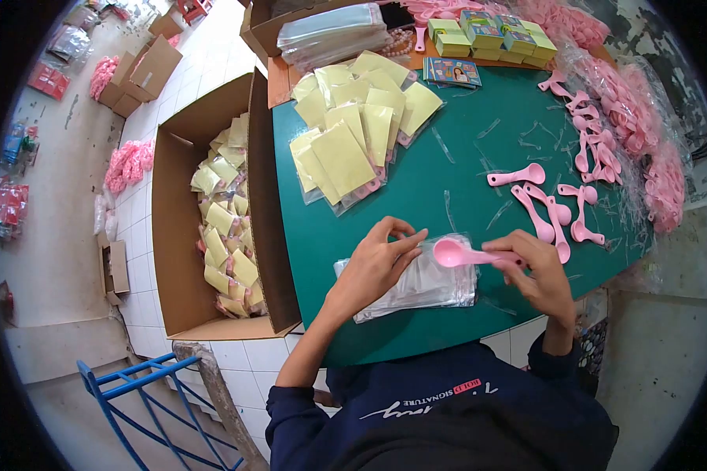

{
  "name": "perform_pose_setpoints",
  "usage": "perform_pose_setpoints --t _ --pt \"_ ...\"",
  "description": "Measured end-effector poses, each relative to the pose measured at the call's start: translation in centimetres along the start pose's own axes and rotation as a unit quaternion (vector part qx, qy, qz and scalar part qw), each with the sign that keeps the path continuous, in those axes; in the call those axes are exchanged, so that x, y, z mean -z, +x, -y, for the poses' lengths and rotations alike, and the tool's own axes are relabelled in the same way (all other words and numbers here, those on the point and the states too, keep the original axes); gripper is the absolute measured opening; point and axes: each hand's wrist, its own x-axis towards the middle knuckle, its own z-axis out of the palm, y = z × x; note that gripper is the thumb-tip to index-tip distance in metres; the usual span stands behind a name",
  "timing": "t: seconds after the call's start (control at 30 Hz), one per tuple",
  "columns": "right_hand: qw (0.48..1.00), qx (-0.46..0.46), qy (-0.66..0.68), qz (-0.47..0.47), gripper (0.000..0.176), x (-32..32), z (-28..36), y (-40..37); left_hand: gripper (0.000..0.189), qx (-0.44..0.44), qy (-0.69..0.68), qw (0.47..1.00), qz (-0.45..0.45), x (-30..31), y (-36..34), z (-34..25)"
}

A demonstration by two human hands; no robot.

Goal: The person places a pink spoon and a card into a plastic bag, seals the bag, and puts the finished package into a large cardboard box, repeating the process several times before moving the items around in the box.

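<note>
Nearest: dark blue top (pixel 448 408) with printed lettering, at the bench (pixel 404 208) edge; blue metal frame (pixel 145 386) off to the left

Right hand (pixel 532 271): fingers closed round the handle of a pink spoon (pixel 451 253); spoon's bowl points left, over the stack of clear bags (pixel 436 292); contact with the bags cannot be told

Left hand (pixel 385 257): thumb and forefinger narrow, close together at the upper edge of that stack; whether they pinch film, cannot tell

Stack lies flat near the bench edge, between and below both hands

Right of the hands: loose pink spoons (pixel 534 213) in a scattered group, one apart nearer the middle, more further up; clear strips (pixel 443 145) strewn about the green surface

Left, beside the bench: deep open carton (pixel 170 243), many packets with pale yellow cards (pixel 243 268) inside

Further up the bench: overlapping heap of similar packets (pixel 342 157); beyond it, small printed cards (pixel 452 73) and piled yellow-green blocks (pixel 479 36); a sheaf of clear plastic (pixel 334 38) at far left; bulging bags of pink pieces (pixel 632 118) along the right side

Farthest, on the floor: pink bundle (pixel 129 166), brown boxes (pixel 151 72)
</note>
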Motion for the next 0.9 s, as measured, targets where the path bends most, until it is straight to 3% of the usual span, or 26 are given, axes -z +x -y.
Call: perform_pose_setpoints --t 0.13,0.27,0.37,0.57,0.9 --pt "0.993 0.015 -0.108 -0.053 0.02 -1.3 -2.3 0.0 0.026 0.097 -0.135 0.983 0.083 2.1 0.1 -1.2" --pt "0.989 0.033 -0.106 -0.096 0.02 -1.5 -1.6 0.0 0.035 0.181 -0.418 0.89 0.033 4.0 0.0 -1.6" --pt "0.987 -0.002 0.044 -0.153 0.013 -1.6 -0.8 0.3 0.038 0.195 -0.4 0.894 0.047 4.0 -0.2 -1.0" --pt "0.943 0.069 0.182 -0.271 0.019 -2.0 0.3 1.5 0.044 0.225 -0.424 0.874 0.08 2.5 -0.4 -1.2" --pt "0.964 0.072 0.194 -0.166 0.031 -3.0 1.7 2.7 0.037 0.192 -0.416 0.884 0.093 2.0 -0.6 -1.8"
